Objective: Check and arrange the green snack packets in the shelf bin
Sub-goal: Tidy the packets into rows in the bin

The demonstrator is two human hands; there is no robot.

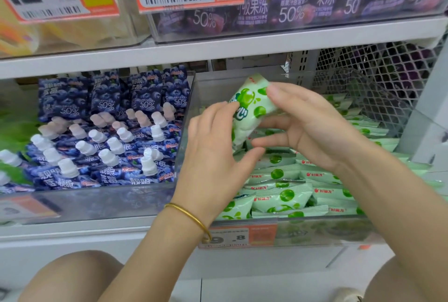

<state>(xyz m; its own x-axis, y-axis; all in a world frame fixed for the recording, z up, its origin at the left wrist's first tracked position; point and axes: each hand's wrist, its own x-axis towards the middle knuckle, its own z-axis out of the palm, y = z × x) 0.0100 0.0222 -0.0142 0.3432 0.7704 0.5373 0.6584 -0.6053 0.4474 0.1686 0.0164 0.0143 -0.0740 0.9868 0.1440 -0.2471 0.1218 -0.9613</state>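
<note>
Head view: a green packet (252, 105) is held up just above the shelf bin (189, 117), a little toward 12 o'clock from the middle of the picture, tilted so its top corner leans toward 1 o'clock. Its wrapper is pale mint green and glossy, puffed like a small pillow, printed with round darker green fruits that carry white highlights. A large green and white character sits on its left side, partly hidden by fingers, and a small red mark shows at the top corner.

Both hands have hold of it. The left hand (213, 146), at 7 o'clock from the packet, has its fingers curled onto the packet's left edge, with the thumb reaching out beneath the lower end. The right hand (312, 127), at 4 o'clock from the packet, pinches it, thumb pressed on the upper right face and two fingers bent in behind and below. A thin gold bangle (191, 216) circles the left wrist.

Below the hands, toward 5 o'clock, the clear-walled bin holds many more green snack packets (286, 195) of the same print, lying flat and overlapping in rough rows, each with a red logo near one end. An orange and white price tag (237, 236) is fixed to the bin's front wall.

At 9 o'clock from the bin, a neighbouring bin holds dark blue spouted pouches (104, 136) with white caps. On the shelf at 12 o'clock are purple packs (303, 3).
</note>
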